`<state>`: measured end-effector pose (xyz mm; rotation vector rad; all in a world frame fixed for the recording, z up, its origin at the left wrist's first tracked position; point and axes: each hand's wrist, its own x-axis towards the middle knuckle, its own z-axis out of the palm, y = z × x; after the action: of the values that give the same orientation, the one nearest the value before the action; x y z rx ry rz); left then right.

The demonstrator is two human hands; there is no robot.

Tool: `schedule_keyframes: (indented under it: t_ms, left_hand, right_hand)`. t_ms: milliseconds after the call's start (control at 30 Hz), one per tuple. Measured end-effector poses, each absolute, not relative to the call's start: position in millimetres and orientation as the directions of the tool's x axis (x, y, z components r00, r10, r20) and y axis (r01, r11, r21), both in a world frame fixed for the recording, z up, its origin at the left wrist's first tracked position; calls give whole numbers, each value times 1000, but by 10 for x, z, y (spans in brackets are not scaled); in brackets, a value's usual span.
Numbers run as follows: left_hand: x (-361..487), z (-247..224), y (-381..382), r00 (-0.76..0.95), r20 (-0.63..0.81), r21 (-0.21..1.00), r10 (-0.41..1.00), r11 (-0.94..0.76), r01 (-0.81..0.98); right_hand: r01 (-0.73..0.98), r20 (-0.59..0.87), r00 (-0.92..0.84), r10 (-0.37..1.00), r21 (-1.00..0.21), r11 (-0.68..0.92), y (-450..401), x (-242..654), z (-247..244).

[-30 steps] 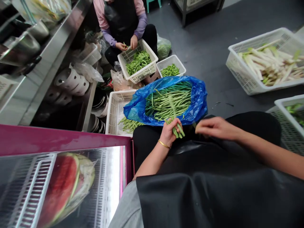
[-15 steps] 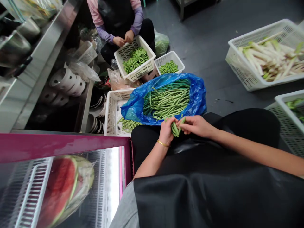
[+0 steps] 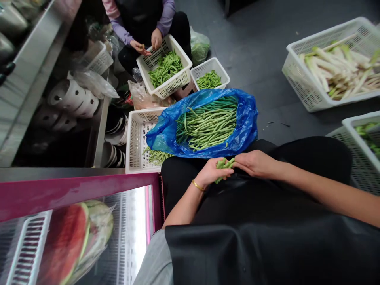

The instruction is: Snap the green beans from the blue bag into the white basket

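Note:
Over my lap, my left hand [image 3: 211, 171] is closed around a small bunch of short green bean pieces [image 3: 223, 165]. My right hand [image 3: 251, 163] pinches the end of a green bean at the right side of that bunch, so the two hands nearly touch. Just beyond them lies an open blue plastic bag [image 3: 247, 136] full of long green beans [image 3: 212, 124]. To its left, a white basket [image 3: 132, 138] is partly covered by the bag, with some bean pieces [image 3: 158, 156] at its near end.
Across from me a person [image 3: 142, 23] works over a white basket [image 3: 184, 73] of green pods. A smaller basket [image 3: 227, 76] stands beside it. At right are baskets of pale stalks [image 3: 335, 75] and greens [image 3: 369, 136]. A pink-framed fridge [image 3: 89, 192] with watermelon [image 3: 63, 241] borders my left.
My left hand has turned, showing the bean bunch lying more sideways, and both hands sit slightly lower. The other person's hands have moved apart. The whole view has shifted a little.

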<state>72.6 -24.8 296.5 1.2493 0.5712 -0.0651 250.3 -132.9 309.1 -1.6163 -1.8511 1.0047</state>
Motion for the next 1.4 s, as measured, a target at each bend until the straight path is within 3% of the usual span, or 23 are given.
schedule_keyframes:
  t_ms: [67,167,233,300,367,467,567,667,767,833,933,1033,1100,1167,1267,1400]
  left_hand:
    - [712,3014,-180,912,-396,914,103,136,381]
    - [678,3068,-65,920,-382,922,-87,32,386]
    - [662,3047,-26,924,-381,900,-21,219,376]
    - [669,2985,-33,926,-355,831,131,497,248]
    - [706,2915,-70,900,-341,732,271,678,73]
    - [785,2863,-133,880,-346,647,327,762,-29]
    - [827,2881,-155,881,-330,630,338,774,-61]
    - [824,2915,-124,856,-349,640,382,764,-80]
    - [845,2921,-75,722,-436,706,538,702,-97]
    - [894,2910,-65,621,-444,756,646,642,-126]
    - [988,2876,-110,571,-400,792,717,583,-178]
    - [1032,2833,-198,554,-376,813,743,551,-187]
    - [1026,2816,-249,530,-377,819,760,541,-193]
    - [1009,2821,-279,498,-375,818,782,532,-218]
    - [1004,2860,-291,461,-355,819,813,509,-266]
    - [1016,2884,-287,472,-440,738,764,607,-293]
  right_hand:
    - [554,-205,-424,882,-829,73,-1322,2525,3167]
    - [294,-324,-717,618,-943,-153,-1282,2634,3335]
    - [262,-375,-749,547,-925,-275,-1201,2773,3404]
    - [424,-452,-640,621,-882,-204,-1044,2937,3381]
    - [697,-468,-387,794,-712,-80,-809,3077,3253]
    - [949,-313,-7,950,-301,-93,-379,3169,2946]
    - [991,-328,43,944,-103,-81,-26,3147,2714]
    - [972,-243,17,970,-223,-73,105,3125,2762]
    - [771,-134,107,985,-614,-168,8,3090,3025]
    - [469,-263,126,956,-834,-291,-136,2992,3170]
    - [83,-464,16,886,-882,-463,-382,2743,3193]
    - [-58,-486,20,874,-873,-484,-618,2531,3094]
    - [26,-451,79,889,-891,-454,-775,2473,3063]
    - [225,-381,115,917,-890,-397,-936,2463,3072]
    - [478,-269,61,961,-838,-265,-1148,2434,3095]
    - [671,95,-25,995,-736,87,-1345,2286,3145]
